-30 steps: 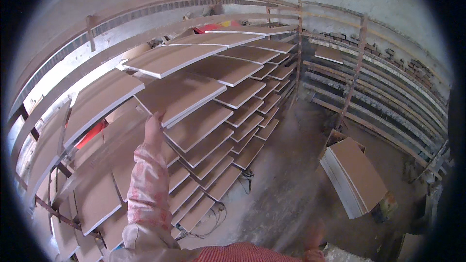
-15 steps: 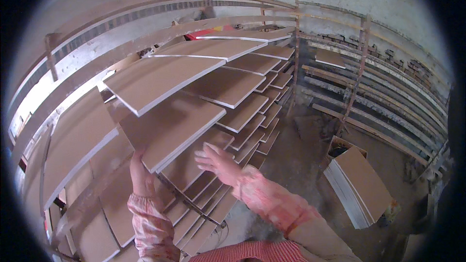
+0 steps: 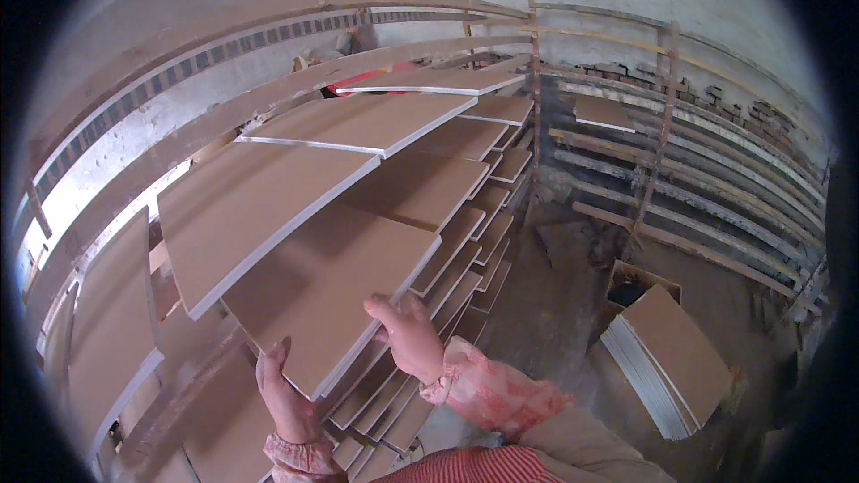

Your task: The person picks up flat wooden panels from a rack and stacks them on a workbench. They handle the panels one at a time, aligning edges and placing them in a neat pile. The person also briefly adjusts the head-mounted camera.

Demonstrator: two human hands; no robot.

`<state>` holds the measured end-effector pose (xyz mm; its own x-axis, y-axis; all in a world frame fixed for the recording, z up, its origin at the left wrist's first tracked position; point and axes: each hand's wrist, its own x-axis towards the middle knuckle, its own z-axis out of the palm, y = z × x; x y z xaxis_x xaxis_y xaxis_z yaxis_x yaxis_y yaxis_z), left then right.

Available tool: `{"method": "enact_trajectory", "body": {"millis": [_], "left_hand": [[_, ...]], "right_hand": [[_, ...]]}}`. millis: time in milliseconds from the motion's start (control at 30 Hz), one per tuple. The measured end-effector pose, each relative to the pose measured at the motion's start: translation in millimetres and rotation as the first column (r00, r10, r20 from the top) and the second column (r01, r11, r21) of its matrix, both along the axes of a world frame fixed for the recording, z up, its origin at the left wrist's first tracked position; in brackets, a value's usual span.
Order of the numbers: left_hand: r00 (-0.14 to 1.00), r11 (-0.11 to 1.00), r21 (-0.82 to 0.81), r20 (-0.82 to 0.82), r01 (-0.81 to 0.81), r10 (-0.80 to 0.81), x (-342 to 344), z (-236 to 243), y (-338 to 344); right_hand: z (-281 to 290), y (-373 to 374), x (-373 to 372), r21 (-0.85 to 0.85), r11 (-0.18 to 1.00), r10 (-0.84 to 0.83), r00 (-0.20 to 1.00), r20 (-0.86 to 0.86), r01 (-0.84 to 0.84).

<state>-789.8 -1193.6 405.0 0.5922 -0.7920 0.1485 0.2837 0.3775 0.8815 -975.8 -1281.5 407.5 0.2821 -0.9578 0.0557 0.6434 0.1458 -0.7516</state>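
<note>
My left hand (image 3: 284, 394) is closed on the near left edge of a brown-faced board (image 3: 331, 277) with white edges, near its corner. My right hand (image 3: 407, 331) grips the same board's right edge, thumb on the top face and fingers at the side. The white edge looks doubled, so I cannot tell if it is one board or two stacked. The board juts out from the slanted rack, just under a higher board (image 3: 268, 197). More boards (image 3: 465, 224) lie in overlapping tiers behind and below.
At the back right stands another slatted rack (image 3: 680, 197) against the wall, with a single board (image 3: 602, 112) on it. A stack of boards (image 3: 671, 358) leans by an open box (image 3: 626, 277) on the floor at right. Wooden rails (image 3: 116, 107) run along the left.
My right hand has come up from the lower edge onto the board's right edge. The board has come nearer and lower, with my left hand still on it.
</note>
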Motion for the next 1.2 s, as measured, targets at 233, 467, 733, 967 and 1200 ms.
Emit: {"method": "enact_trajectory", "body": {"millis": [233,467,733,967,1200], "left_hand": [[0.994,0.996,0.057,-0.08,-0.07,0.074,-40,14,8],[0.781,0.957,-0.223,0.558,-0.185,0.281,-85,9,4],[0.977,0.98,-0.056,-0.081,0.193,-0.197,-109,12,-104],[0.972,0.972,0.004,-0.019,0.234,-0.234,-139,16,-225],[0.939,0.941,-0.07,-0.078,0.33,-0.335,-145,20,-246]], "right_hand": [[5,-7,-27,-0.099,0.995,0.001,0.991,-0.132,-0.015],[5,-22,-49,-0.27,0.96,-0.071,0.997,0.016,0.073],[-4,-106,-110,-0.116,0.984,-0.16,0.965,-0.206,0.138],[-2,-205,-138,-0.088,0.942,-0.334,0.869,-0.365,0.325],[4,-247,-125,-0.009,0.983,-0.182,0.974,0.137,0.185]]}}
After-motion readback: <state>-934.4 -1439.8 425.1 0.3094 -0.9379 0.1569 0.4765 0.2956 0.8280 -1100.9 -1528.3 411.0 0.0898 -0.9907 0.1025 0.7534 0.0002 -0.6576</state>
